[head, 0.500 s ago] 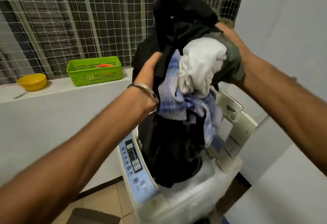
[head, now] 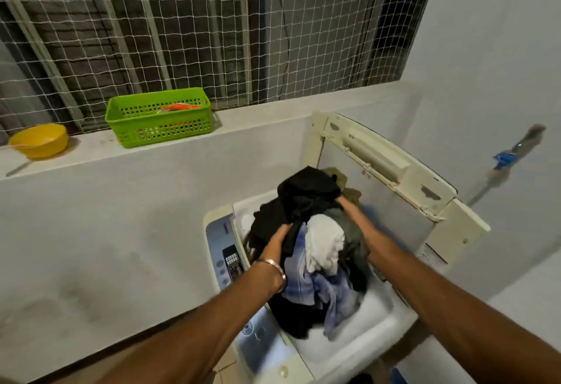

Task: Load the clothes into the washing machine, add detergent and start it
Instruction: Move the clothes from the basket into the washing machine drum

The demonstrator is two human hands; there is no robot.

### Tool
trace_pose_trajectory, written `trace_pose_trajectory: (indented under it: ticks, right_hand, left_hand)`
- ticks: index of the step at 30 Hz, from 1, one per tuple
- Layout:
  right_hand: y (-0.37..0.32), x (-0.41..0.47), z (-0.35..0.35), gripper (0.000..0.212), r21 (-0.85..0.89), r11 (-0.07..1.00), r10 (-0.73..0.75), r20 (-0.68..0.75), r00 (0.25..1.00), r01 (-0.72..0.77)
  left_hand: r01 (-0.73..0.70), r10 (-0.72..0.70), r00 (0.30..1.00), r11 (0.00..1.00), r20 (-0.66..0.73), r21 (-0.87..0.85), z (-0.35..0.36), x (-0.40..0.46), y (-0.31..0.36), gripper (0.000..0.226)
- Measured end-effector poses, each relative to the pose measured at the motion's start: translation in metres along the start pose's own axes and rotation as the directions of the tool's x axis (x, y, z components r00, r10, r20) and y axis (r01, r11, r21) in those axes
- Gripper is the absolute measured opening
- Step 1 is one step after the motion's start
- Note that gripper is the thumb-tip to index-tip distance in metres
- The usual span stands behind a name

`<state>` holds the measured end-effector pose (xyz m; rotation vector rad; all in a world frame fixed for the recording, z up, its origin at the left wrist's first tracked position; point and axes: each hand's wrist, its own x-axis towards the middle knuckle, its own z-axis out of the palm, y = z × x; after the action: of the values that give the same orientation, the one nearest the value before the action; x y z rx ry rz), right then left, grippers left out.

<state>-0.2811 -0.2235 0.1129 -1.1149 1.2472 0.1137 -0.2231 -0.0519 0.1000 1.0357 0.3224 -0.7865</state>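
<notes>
One basket (head: 158, 122); one bowl (head: 39, 140); two hands (head: 274, 239)

Laundry corner beside a netted window

A pale plastered wall (head: 127, 231) is running along the left and rising at the right, and a ledge (head: 249, 124) is topping it under a barred window (head: 182, 28) covered with white netting (head: 303, 19). A green basket (head: 159, 121) holding something orange and a yellow bowl (head: 39, 140) are sitting apart on the ledge. Darkness is showing beyond the bars. A blurred pole with blue tape (head: 505, 160) is leaning against the right wall, and beige floor tiling (head: 224, 368) is peeking through below.
</notes>
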Motion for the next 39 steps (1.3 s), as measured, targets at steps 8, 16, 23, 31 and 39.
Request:
trace_pose_trajectory:
  ticks: [8, 16, 23, 31, 39]
  right_hand:
    - [0.054, 0.067, 0.033, 0.053, -0.190, 0.964, -0.135, 0.243, 0.961, 0.183]
    - [0.068, 0.071, 0.017, 0.030, -0.374, 0.885, -0.207, 0.217, 0.954, 0.277]
    - [0.076, 0.091, 0.022, 0.014, -0.605, 0.654, -0.374, 0.263, 0.889, 0.454]
    - [0.095, 0.128, 0.077, 0.049, -0.802, 0.417, -0.144, 0.406, 0.903, 0.427]
    - [0.100, 0.146, 0.122, 0.012, -0.618, 0.754, -0.196, 0.108, 0.975, 0.221]
  left_hand:
    - [0.253, -0.230, 0.966, 0.932, -0.116, 0.258, -0.051, 0.046, -0.036, 0.066]
    - [0.075, -0.006, 0.994, 0.746, -0.106, 0.662, -0.060, 0.061, -0.053, 0.060]
    - [-0.130, 0.137, 0.985, 0.225, 0.101, 0.966, -0.081, 0.080, -0.045, 0.035]
    - [-0.394, -0.392, 0.891, -0.419, 0.228, 0.818, -0.096, 0.147, -0.007, 0.047]
    - [-0.523, -0.595, 0.738, -0.208, 0.318, 0.826, -0.086, 0.232, 0.002, 0.044]
